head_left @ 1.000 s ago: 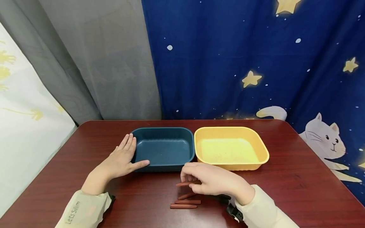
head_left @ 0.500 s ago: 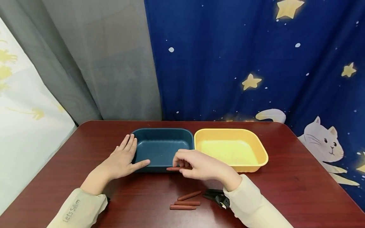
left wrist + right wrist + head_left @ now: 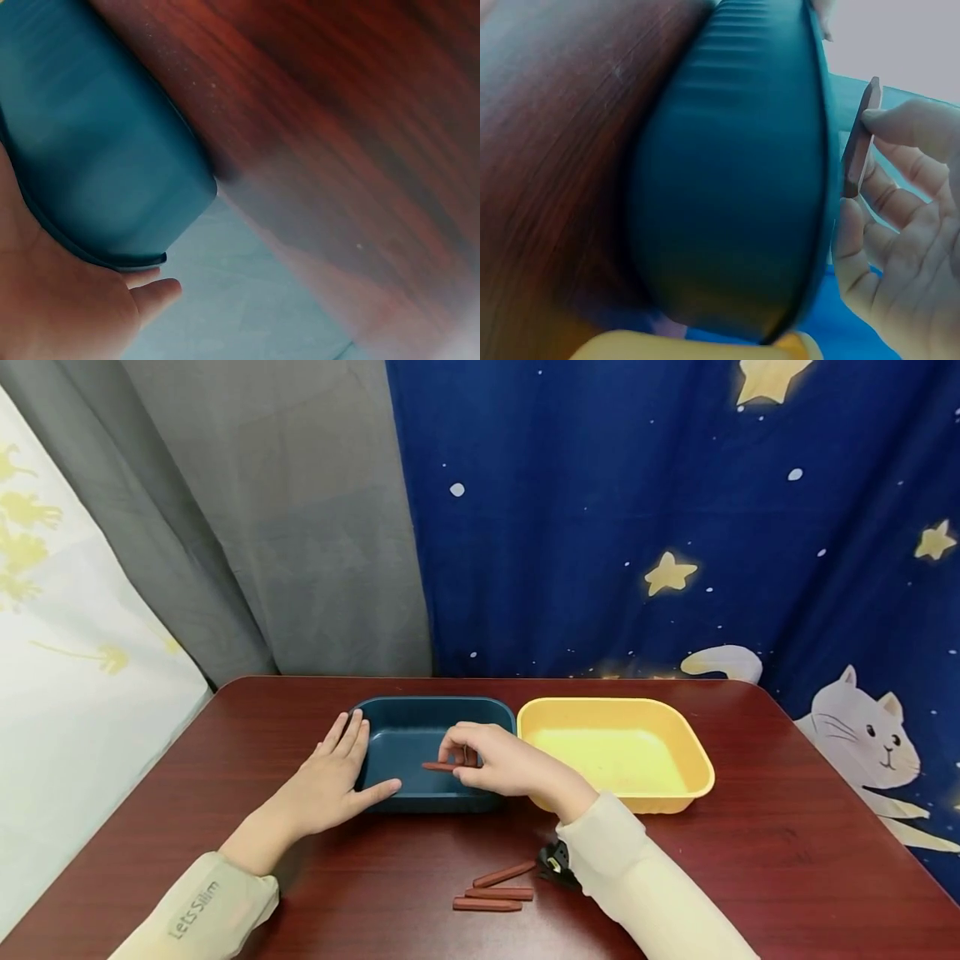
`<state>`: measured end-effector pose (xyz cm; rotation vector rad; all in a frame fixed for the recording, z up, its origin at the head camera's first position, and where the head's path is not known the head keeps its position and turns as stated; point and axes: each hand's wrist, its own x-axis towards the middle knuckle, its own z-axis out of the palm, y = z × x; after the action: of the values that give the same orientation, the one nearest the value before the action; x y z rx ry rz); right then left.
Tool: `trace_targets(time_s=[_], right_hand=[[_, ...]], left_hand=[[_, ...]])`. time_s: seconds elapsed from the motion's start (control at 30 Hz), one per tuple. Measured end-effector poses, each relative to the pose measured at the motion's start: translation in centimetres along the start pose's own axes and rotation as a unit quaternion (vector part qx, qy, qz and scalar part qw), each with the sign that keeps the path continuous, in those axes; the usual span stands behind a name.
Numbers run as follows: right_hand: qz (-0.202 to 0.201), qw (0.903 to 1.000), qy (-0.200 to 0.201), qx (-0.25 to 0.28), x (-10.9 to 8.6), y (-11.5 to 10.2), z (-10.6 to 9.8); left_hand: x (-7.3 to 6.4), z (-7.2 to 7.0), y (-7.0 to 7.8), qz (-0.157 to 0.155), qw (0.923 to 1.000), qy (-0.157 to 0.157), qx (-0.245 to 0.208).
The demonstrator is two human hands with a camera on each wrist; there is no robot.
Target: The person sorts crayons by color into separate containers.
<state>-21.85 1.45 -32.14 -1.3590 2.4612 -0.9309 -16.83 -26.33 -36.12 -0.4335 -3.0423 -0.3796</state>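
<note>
Pinched between thumb and fingers of my right hand (image 3: 504, 762), a reddish-brown crayon (image 3: 438, 767) hangs over the dark blue tray (image 3: 420, 803). The right wrist view shows the crayon (image 3: 862, 139) with its six-sided body and tapered tip, just beyond the tray's rim. At the tray's left end, my left hand (image 3: 326, 781) rests with straight fingers along the side and the thumb over the front rim. Several more crayons, such as the nearest crayon (image 3: 487, 905), lie on the table in front of the tray.
A yellow tray (image 3: 615, 803) stands right beside the blue one. Partly behind my right sleeve, a black device (image 3: 555, 862) shows at the wrist. The dark red wooden table (image 3: 772, 827) ends at curtains at the back.
My right hand has carried the crayon forward and left, from above the table in front of the trays to over the blue tray. My left hand has stayed against the tray.
</note>
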Motion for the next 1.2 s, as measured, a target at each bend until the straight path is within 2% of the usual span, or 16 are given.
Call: trace_targets(time_s=[0.2,0.47,0.73,0.93,1.2], right_hand=[[0.038,0.999,-0.015,-0.019,2.0,0.8,0.8],[0.078,0.9919,-0.053,-0.085,3.7,1.6,2.1],[0.122,0.9839,-0.077,-0.105,4.3,2.0,2.7],[0.144,0.9783,-0.075,-0.129,4.5,2.6,3.0],[0.144,0.9785,-0.07,-0.13,4.1,2.2,2.9]], left_hand=[[0.1,0.3,-0.3,-0.003,1.0,0.002,-0.008],[-0.1,0.3,-0.2,-0.007,0.9999,-0.001,-0.008],[0.0,0.1,-0.2,-0.002,0.9999,-0.003,-0.009],[0.3,-0.3,0.2,0.004,0.9999,-0.012,-0.01],[0.0,0.0,0.1,-0.005,0.9999,-0.007,-0.014]])
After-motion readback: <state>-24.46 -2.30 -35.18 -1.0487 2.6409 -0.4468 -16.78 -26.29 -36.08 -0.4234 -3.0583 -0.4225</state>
